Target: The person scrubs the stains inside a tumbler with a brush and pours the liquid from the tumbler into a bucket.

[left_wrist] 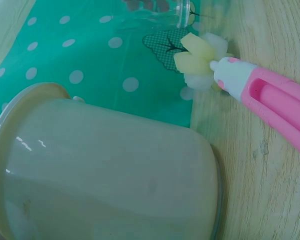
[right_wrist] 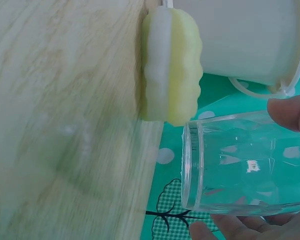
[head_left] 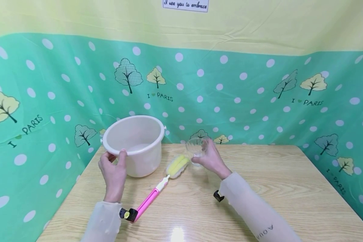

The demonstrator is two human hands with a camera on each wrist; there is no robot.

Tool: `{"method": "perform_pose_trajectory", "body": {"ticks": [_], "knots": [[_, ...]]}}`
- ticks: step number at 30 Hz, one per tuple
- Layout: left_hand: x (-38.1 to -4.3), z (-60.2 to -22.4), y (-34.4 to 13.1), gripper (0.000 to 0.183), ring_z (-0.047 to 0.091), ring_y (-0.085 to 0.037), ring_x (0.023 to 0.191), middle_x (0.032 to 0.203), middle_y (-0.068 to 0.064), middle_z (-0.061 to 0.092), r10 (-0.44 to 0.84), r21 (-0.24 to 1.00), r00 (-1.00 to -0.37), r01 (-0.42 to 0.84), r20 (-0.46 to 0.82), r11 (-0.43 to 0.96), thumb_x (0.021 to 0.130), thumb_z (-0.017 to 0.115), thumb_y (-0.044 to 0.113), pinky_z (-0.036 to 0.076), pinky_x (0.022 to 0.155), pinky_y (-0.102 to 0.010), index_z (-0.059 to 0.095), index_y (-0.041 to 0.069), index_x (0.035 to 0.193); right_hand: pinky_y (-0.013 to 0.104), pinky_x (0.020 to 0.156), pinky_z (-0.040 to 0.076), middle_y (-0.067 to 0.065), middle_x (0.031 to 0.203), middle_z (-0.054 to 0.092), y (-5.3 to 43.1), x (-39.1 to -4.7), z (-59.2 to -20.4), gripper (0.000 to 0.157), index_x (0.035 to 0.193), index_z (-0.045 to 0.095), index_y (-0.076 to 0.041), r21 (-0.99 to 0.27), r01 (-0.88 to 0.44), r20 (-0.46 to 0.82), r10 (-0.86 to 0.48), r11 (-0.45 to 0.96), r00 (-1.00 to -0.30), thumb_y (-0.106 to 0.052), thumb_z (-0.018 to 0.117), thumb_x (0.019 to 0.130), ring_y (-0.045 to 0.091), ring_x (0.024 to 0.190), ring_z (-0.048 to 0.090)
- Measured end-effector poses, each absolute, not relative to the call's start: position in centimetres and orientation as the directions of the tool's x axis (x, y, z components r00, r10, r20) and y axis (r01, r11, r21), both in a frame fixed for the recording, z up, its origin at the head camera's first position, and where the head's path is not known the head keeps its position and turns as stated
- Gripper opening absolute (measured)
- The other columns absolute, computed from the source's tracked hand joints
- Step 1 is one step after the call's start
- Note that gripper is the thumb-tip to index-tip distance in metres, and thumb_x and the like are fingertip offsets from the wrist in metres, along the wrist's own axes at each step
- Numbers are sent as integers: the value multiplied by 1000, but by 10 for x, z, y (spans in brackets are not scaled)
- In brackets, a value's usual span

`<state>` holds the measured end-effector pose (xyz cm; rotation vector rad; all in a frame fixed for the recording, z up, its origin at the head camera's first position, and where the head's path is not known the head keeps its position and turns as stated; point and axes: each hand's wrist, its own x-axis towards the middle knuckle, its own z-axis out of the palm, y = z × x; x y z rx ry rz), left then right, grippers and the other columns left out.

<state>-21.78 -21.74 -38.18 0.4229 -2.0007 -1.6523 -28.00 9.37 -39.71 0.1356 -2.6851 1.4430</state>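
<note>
A white plastic bucket [head_left: 143, 161] stands upright on the left part of the table. My left hand [head_left: 114, 173] grips its near rim, with the thumb at the rim; in the left wrist view the bucket wall [left_wrist: 110, 165] fills much of the picture and that hand is almost wholly out of sight. My right hand [head_left: 211, 159] holds a clear drinking glass [right_wrist: 250, 165] around its side, upright, its base seemingly just above the table. Between bucket and glass lies a cleaning brush with a yellow and white sponge head [head_left: 177, 166] and a pink handle [head_left: 148, 203].
The wooden table [head_left: 260, 188] extends to the right of the glass. A green and yellow cloth [head_left: 217, 80] with dots and trees hangs behind and at both sides. Under my left wrist camera, the near end of the brush handle is partly covered.
</note>
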Motion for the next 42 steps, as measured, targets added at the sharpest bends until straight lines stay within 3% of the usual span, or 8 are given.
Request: {"method": "perform_pose_trajectory", "body": {"ticks": [30,42], "knots": [[-218,-382,-217,63,33,-24,121,131,-8,30,-537,975,-823,84,186,207,92,56,45,31,100,-47,37,3,134,52,98,40,14,136,47,103,-274,-415,97,139,28,-11,-838,-15,11,-10,546,-1000,-23,88,64,31,123,47],[-218,-383,-217,63,32,-24,121,131,-8,30,-534,973,-824,88,191,213,92,56,46,30,101,-48,37,3,134,52,99,39,16,138,45,103,-275,-419,102,142,27,-6,-831,13,-19,-4,557,-1000,-24,88,63,33,124,45]]}}
